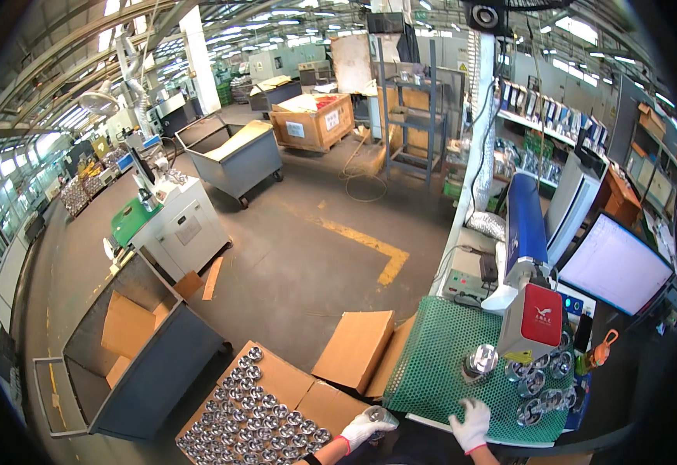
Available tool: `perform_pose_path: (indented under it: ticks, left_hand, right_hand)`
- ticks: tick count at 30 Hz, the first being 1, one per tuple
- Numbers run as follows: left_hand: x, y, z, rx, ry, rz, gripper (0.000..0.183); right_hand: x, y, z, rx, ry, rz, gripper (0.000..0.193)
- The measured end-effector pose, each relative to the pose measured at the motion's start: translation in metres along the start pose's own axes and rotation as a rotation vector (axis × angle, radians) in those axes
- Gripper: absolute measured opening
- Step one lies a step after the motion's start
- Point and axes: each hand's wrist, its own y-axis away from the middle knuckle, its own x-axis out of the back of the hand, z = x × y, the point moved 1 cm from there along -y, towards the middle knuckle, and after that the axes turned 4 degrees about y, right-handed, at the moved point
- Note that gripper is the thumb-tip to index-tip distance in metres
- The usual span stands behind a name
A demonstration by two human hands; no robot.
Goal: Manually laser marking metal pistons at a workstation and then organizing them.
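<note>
My left hand (364, 429), in a white glove, is closed on a shiny round metal part (383, 416) between the cardboard and the green mat. My right hand (472, 425), also gloved in white, has its fingers apart over the front edge of the green perforated mat (431, 372). Nothing shows in it. Another shiny metal part (481, 360) sits on the mat, left of the red-fronted machine head (538, 314). More round metal parts (531, 383) are grouped on the mat's right side. To my left, many like them (265, 425) stand in rows on cardboard (288, 380).
A cardboard box (354, 349) stands left of the mat. Behind the mat are a control box (466, 277) and a blue machine arm (526, 225); a monitor (616, 262) is at the right. A grey cart (160, 372) with cardboard inside stands far left. An orange-topped bottle (598, 355) borders the mat.
</note>
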Motion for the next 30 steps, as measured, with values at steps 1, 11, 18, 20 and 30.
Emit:
perform_pose_path:
  ticks: [1,11,18,20,30]
  left_hand:
    - [0.0,0.003,0.005,-0.037,-0.082,-0.025,0.087]
    - [-0.022,0.023,0.016,-0.003,-0.113,-0.006,0.092]
    - [-0.037,0.01,0.004,-0.214,-0.143,0.154,0.1]
    - [-0.038,0.015,0.014,-0.342,-0.127,0.183,0.101]
    - [-0.094,0.056,0.091,-0.469,-0.067,0.362,0.108]
  right_hand:
    - [-0.005,0.008,0.005,-0.053,-0.027,-0.05,0.046]
    - [-0.04,0.034,-0.005,-0.316,-0.562,-0.286,0.038]
    - [-0.041,0.044,-0.03,-0.288,-0.723,-0.685,0.039]
    - [-0.036,0.034,-0.036,-0.164,-0.876,-0.777,0.041]
    - [0.068,-0.024,-0.088,0.143,-1.165,-0.514,0.047]
